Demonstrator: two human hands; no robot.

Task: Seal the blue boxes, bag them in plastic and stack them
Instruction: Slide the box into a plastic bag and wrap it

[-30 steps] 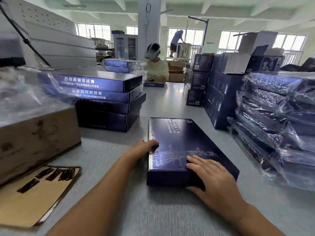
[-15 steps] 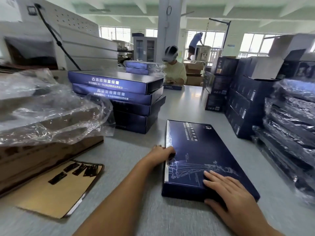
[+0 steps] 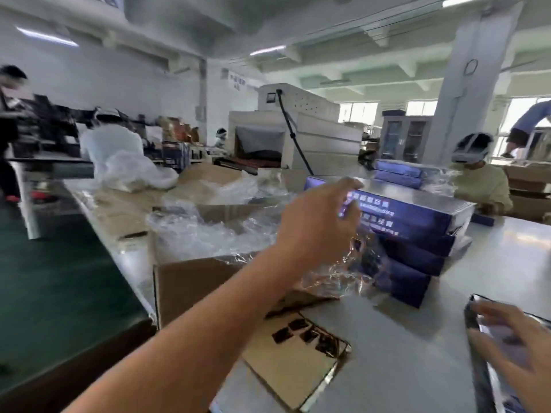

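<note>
A dark blue box (image 3: 477, 362) lies flat on the grey table at the lower right, cut off by the frame edge. My right hand (image 3: 512, 338) rests on its lid with fingers spread. My left hand (image 3: 316, 222) is raised in the air over the right end of a brown carton (image 3: 193, 284) filled with clear plastic bags (image 3: 202, 234). Its fingers are loosely bent and hold nothing. A stack of several blue boxes (image 3: 417, 234) stands just behind that hand. The image is blurred.
A brown card with dark stickers (image 3: 298, 350) lies on the table in front of the carton. A grey tunnel machine (image 3: 298, 129) stands behind. Another person (image 3: 477, 174) sits across the table. The table's left edge drops to a green floor (image 3: 59, 263).
The view has swung left. My left hand left the box's side and rose toward the carton of plastic bags. My right hand stays on the box lid.
</note>
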